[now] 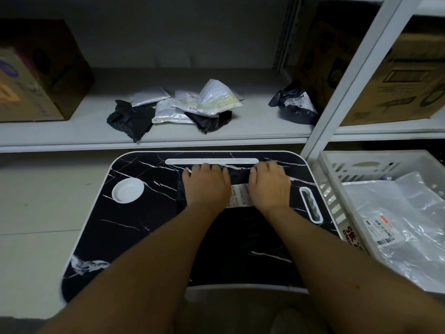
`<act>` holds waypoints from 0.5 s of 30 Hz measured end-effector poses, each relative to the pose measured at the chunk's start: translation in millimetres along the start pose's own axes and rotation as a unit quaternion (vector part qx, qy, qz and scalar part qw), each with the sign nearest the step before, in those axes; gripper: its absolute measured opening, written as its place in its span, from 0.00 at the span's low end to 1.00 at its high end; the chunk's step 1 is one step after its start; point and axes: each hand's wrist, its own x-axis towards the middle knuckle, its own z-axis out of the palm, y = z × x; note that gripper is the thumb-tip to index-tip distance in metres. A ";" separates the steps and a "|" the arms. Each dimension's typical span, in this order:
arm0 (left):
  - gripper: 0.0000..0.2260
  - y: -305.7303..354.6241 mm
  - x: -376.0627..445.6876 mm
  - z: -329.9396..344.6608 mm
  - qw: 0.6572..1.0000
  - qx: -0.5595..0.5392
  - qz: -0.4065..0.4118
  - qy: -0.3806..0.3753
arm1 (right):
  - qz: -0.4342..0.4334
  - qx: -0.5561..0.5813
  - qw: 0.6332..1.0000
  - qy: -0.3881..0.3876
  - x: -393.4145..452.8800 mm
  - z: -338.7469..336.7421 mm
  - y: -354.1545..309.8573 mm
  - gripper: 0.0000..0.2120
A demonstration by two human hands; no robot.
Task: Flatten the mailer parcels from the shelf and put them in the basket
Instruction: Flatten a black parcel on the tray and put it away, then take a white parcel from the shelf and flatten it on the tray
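2 bare forearms reach forward from the bottom of the view onto a black marble-patterned lap desk [134, 222], the landmark for everything else. Both hands lie palm down near the desk's far edge, just short of its white slot [212, 161]. Under them is a black mailer parcel [239, 175] with a white shipping label [237, 196] showing between the wrists. On the left hand [204, 186] the fingers are straight and close together, pressing down; on the right hand [269, 184] they look flat and together too, though the tips are blurred. The placement suggests the palms are squeezing air out, so the parcel will lie flat before it is moved.

Beyond the desk's far edge runs a white shelf [72, 136] holding the waiting parcels: a heap of silver and black mailers [183, 107] opposite the desk's middle, and 1 black mailer [295, 104] towards the right. Cardboard boxes [36, 75] stand at the shelf's left end and right of its post.

Just right of the desk sits a white slotted basket [337, 169], close enough to drop parcels in without reaching far. It already holds a flattened clear mailer [404, 218]. A white round dish [128, 190] is set in the desk's left side
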 end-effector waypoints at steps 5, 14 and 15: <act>0.15 -14.3 49.9 -5.3 1.000 0.020 -0.005 0.022 | -0.063 -0.030 0.998 0.007 66.2 -7.7 -19.4 0.16; 0.16 -38.8 101.9 10.6 0.999 0.037 0.010 -0.019 | -0.113 -0.201 0.970 -0.076 152.3 5.6 -54.8 0.20; 0.17 -38.9 101.5 13.8 0.999 0.033 0.017 -0.023 | -0.113 -0.221 0.965 -0.084 158.0 6.7 -56.4 0.20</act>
